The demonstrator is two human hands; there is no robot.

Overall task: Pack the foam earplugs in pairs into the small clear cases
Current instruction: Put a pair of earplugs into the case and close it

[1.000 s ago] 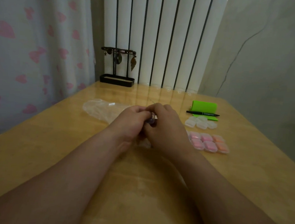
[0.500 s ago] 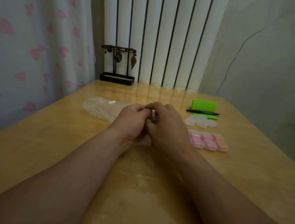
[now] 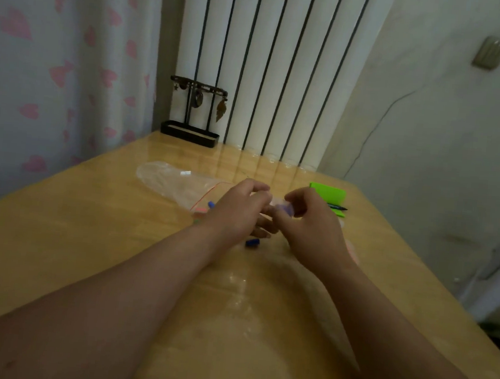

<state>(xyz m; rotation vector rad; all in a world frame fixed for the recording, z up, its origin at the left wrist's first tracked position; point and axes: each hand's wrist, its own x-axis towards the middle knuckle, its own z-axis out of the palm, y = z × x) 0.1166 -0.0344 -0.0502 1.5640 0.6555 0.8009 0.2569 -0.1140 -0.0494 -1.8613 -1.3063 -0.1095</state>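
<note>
Glossy wooden table [image 3: 86, 250]. At centre the right hand [image 3: 312, 225], fingers curled, pinches a small clear case [image 3: 284, 207]; its purple contents are blurred. The left hand [image 3: 238, 209] is curled beside it, grip indeterminate. Two loose foam cylinders: a blue earplug [image 3: 252, 242] at its 6 o'clock, a second blue earplug [image 3: 210, 204] at 9, half hidden. One crinkled clear bag [image 3: 173, 182] at 10.

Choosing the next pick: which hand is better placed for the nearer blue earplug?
Probably left: the left hand hovers right by the earplug; the right hand is farther and holds a case.
</note>
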